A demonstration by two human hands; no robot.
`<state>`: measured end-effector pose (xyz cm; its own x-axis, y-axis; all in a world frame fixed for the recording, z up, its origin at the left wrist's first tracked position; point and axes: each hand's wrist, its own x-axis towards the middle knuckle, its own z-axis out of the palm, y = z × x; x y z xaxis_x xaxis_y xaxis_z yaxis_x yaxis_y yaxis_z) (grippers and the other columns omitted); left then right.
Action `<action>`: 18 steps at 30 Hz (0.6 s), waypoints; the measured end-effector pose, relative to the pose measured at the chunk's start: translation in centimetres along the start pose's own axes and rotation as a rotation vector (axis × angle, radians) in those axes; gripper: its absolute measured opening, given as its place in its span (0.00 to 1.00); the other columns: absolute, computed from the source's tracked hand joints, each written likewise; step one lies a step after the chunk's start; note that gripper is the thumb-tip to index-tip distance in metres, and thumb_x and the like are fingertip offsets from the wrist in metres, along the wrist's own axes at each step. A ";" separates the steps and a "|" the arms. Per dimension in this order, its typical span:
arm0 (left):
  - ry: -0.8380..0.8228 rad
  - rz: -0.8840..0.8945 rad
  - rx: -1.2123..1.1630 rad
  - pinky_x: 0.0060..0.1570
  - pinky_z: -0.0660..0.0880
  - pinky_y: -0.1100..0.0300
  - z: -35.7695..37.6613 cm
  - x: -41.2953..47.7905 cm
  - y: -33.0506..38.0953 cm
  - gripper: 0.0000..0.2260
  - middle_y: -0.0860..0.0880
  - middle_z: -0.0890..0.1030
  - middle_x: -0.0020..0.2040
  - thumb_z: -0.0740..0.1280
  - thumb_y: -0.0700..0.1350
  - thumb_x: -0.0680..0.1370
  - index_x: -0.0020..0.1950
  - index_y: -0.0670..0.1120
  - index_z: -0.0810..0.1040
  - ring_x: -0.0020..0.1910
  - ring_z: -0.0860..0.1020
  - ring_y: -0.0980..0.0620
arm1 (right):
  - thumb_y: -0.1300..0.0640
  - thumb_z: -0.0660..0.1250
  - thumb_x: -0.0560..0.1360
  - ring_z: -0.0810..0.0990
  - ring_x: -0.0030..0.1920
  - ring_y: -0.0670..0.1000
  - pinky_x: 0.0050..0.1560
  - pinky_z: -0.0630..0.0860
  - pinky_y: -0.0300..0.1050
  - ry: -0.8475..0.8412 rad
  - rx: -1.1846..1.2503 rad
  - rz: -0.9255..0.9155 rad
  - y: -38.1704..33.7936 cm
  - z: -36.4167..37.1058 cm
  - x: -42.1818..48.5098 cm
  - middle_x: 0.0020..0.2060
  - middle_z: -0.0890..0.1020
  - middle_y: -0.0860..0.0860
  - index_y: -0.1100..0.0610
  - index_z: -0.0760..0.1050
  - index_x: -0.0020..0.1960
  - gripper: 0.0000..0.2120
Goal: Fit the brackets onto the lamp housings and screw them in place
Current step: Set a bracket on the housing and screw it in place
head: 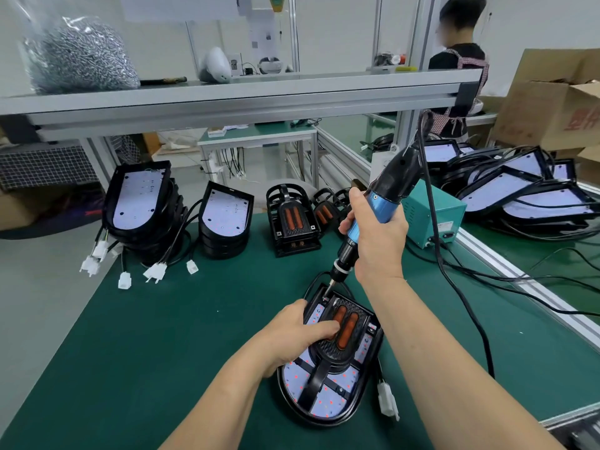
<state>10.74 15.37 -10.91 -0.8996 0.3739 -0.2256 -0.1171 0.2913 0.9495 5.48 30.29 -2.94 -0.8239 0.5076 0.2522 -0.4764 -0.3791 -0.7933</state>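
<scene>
A black lamp housing (328, 402) with a white LED board lies on the green mat near me. A black bracket (344, 326) with two orange inserts sits on top of it. My left hand (300, 332) presses down on the bracket's left side, fingers over it. My right hand (376, 235) grips a blue and black electric screwdriver (383, 196), tilted, with its bit on the bracket's far left corner. Two stacks of housings (138, 203) (225, 219) and spare brackets (290, 216) stand at the mat's far edge.
The screwdriver's black cable (454, 287) hangs across the right side to a teal power box (433, 212). More housings are piled at the right (526, 190). A bag of screws (81, 56) lies on the overhead shelf. A person (461, 60) stands behind, by cardboard boxes (552, 99).
</scene>
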 end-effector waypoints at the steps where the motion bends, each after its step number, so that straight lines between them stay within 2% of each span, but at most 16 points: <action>1: 0.000 0.001 0.002 0.53 0.80 0.56 0.0 0.0 0.0 0.10 0.47 0.86 0.49 0.74 0.46 0.74 0.52 0.46 0.78 0.47 0.85 0.52 | 0.59 0.75 0.76 0.74 0.29 0.52 0.31 0.75 0.44 -0.005 -0.005 -0.001 0.1 -0.1 0.0 0.34 0.76 0.52 0.57 0.72 0.46 0.11; 7: 0.011 -0.006 0.017 0.58 0.80 0.52 0.0 -0.1 0.0 0.20 0.46 0.86 0.52 0.74 0.51 0.68 0.57 0.44 0.77 0.52 0.85 0.48 | 0.57 0.75 0.75 0.74 0.27 0.51 0.32 0.75 0.45 -0.023 -0.020 -0.005 0.5 -0.1 -0.1 0.34 0.76 0.52 0.58 0.73 0.49 0.12; 13: 0.028 0.000 0.039 0.60 0.79 0.48 0.0 -0.1 0.0 0.21 0.49 0.86 0.52 0.75 0.53 0.68 0.58 0.45 0.78 0.52 0.85 0.50 | 0.59 0.76 0.75 0.75 0.27 0.51 0.33 0.75 0.46 -0.059 -0.055 -0.015 0.4 0.1 -0.1 0.36 0.77 0.53 0.57 0.75 0.48 0.09; 18: 0.058 0.005 0.023 0.60 0.78 0.45 0.2 0.1 -0.3 0.22 0.48 0.86 0.51 0.75 0.52 0.67 0.56 0.44 0.78 0.52 0.85 0.47 | 0.57 0.77 0.72 0.75 0.26 0.50 0.32 0.75 0.45 -0.105 -0.083 -0.032 0.3 0.4 -0.3 0.33 0.77 0.48 0.55 0.73 0.44 0.12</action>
<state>10.80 15.45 -11.26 -0.9232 0.3236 -0.2074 -0.1038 0.3096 0.9452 5.45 29.71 -3.04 -0.8383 0.4333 0.3310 -0.4793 -0.2961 -0.8262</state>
